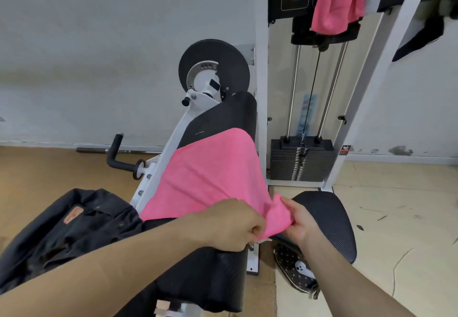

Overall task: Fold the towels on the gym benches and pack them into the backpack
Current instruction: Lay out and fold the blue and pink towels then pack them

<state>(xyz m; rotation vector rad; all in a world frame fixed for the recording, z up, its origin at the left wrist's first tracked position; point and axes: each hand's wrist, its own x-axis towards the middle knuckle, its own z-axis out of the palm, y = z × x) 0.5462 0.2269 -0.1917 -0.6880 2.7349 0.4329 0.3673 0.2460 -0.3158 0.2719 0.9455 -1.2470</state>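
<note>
A pink towel (205, 175) lies spread over the sloped black pad (223, 115) of a gym machine. My left hand (230, 225) pinches its near edge with curled fingers. My right hand (297, 220) grips the bunched near corner of the same towel just to the right. A black backpack (71, 227) with a brown leather patch lies slumped at the lower left, beside the bench. A second pink towel (339, 1) hangs from the machine's top at the upper right.
A black seat pad (332, 220) sits under my right hand. The white frame with a weight stack (301, 160) stands behind it. A black handle (116, 153) juts out at the left. A patterned shoe (295, 272) rests on the floor below.
</note>
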